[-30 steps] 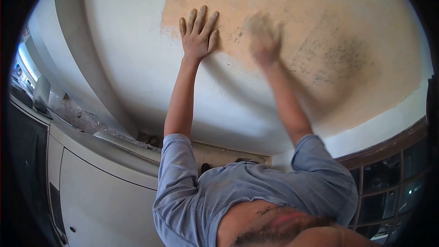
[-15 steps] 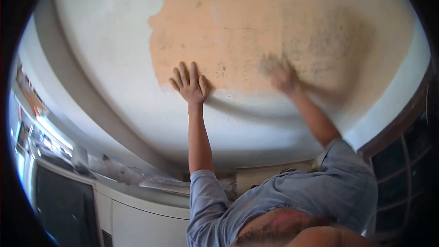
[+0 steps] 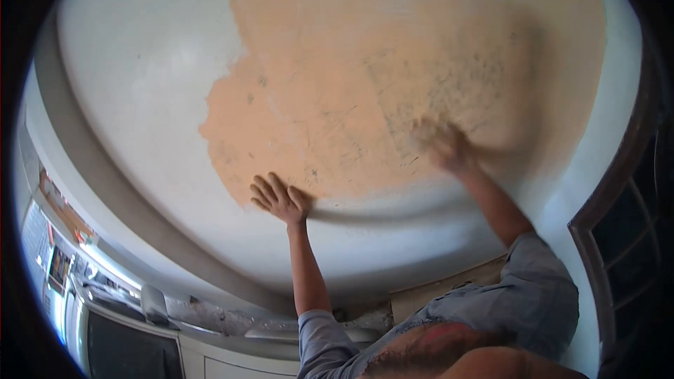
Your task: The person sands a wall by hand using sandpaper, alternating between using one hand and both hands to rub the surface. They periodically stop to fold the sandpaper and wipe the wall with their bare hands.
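My left hand (image 3: pixel 282 200) lies flat on the wall with its fingers spread, at the lower left edge of an orange-tan patch (image 3: pixel 330 98). Nothing is held in it. Farther right, my right hand (image 3: pixel 446 144) is against the same patch, below an area of dark marks (image 3: pixel 467 84). Motion smears its fingers, and I cannot make out whether anything is under or in them. White wall surface (image 3: pixel 140 63) surrounds the patch on the left and below.
A curved ledge (image 3: pixel 84 140) runs down the left side. At the lower left stand a dark-fronted panel (image 3: pixel 130 347) and a white cabinet (image 3: pixel 242 366). Clear plastic wrapping (image 3: pixel 210 317) lies behind them. A dark-framed grille (image 3: pixel 628 238) is at the right.
The view has shifted, so the patch and both hands appear lower in the frame. My left hand remains flat on the wall; my right hand is still blurred.
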